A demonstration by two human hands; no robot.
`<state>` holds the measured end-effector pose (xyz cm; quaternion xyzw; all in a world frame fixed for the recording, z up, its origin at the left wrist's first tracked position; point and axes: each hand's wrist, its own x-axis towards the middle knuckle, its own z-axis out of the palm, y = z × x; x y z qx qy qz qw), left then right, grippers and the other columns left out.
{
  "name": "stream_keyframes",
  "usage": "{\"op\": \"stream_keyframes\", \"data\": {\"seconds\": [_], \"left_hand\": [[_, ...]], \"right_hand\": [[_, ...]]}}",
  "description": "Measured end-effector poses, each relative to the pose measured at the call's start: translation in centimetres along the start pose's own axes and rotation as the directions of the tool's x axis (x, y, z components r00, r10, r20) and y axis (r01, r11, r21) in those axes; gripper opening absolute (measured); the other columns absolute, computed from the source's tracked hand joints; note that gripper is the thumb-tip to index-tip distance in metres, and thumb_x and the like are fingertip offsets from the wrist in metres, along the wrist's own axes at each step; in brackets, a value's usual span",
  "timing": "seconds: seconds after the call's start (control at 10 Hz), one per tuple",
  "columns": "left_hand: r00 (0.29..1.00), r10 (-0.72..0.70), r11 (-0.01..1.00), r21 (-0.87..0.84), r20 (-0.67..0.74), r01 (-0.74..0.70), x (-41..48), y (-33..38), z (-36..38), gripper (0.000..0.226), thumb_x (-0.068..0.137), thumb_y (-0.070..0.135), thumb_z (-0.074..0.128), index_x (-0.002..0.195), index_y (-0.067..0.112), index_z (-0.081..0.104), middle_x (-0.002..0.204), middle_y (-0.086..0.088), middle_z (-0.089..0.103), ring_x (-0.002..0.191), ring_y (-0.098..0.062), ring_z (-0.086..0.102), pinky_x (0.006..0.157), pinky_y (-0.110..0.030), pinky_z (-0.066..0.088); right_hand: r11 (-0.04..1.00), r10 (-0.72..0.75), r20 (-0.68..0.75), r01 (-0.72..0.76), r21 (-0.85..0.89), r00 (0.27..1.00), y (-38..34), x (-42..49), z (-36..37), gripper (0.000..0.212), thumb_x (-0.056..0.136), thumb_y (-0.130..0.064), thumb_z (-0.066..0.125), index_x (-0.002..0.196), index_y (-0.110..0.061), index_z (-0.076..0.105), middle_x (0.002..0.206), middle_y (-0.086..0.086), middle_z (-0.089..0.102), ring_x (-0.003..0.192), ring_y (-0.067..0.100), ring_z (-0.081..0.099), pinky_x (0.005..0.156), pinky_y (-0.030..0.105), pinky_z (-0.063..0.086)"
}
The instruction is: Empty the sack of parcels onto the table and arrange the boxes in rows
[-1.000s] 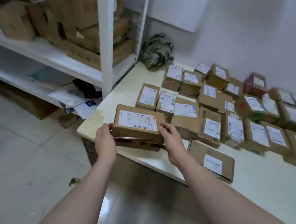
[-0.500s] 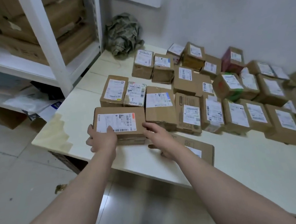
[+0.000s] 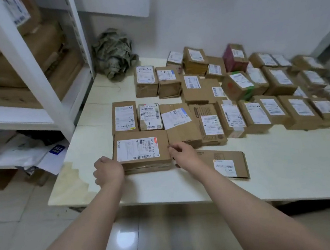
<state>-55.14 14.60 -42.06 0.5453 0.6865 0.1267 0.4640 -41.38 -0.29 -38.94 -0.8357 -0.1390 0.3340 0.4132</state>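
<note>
Rows of brown cardboard boxes (image 3: 257, 113) cover the far half of a pale table (image 3: 288, 179), each with a white shipping label facing up, as a person seen from a head-worn camera holds a wide labelled box (image 3: 142, 150) at the near left end of the arrangement. The left hand (image 3: 108, 170) sits at the box's near left corner, its fingers curled against the side. The right hand (image 3: 183, 153) pinches the box's right edge, thumb on top and fingers tucked down the side. The box lies flat on the table, its far edge touching a narrow parcel (image 3: 124, 119) and a small parcel marked with a 1 (image 3: 150, 117), its right edge against a taped carton (image 3: 180, 123). A flat mailer (image 3: 225, 162) lies alone on the near part of the table, just right of the right hand and partly behind that wrist. The sack (image 3: 114, 52), olive-green and crumpled, rests at the table's far left corner against the wall, apart from the boxes. A maroon box (image 3: 234, 57) stands out in the back row, and the right end of the rows is blurred. White shelving (image 3: 33, 81) on the left holds larger cartons, with white plastic mail bags (image 3: 30, 153) on a lower shelf.
</note>
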Motion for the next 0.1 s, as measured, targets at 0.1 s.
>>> {"op": "stream_keyframes", "data": {"seconds": [0.1], "left_hand": [[0.997, -0.062, 0.991, 0.118, 0.043, 0.056, 0.38, -1.06, -1.67, 0.057, 0.094, 0.012, 0.047, 0.148, 0.014, 0.032, 0.147, -0.021, 0.035, 0.133, -0.041, 0.035, 0.106, -0.048, 0.035]], "right_hand": [[1.000, 0.020, -0.086, -0.019, 0.014, 0.996, -0.22, -1.03, -0.21, 0.025, 0.098, -0.026, 0.052, 0.119, -0.019, 0.063, 0.114, -0.006, 0.063, 0.103, 0.018, 0.059, 0.099, 0.043, 0.051]]}}
